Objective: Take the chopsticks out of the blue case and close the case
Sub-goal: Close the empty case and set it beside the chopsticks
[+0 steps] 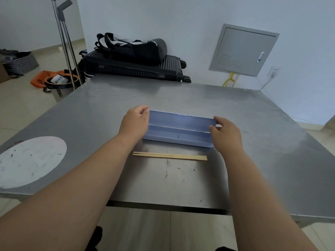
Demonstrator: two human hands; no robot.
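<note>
Near the bench's middle, left hand [135,122] and right hand [224,133] pinch the blue case [178,131] lid's ends; fold it down evenly, clear of the chopsticks [169,156]

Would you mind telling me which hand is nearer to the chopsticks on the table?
Right, though narrowly. The right hand holds the blue case at its right end, just above the chopsticks' thick end. The left hand holds the case's left end, slightly farther from their tips.
</note>
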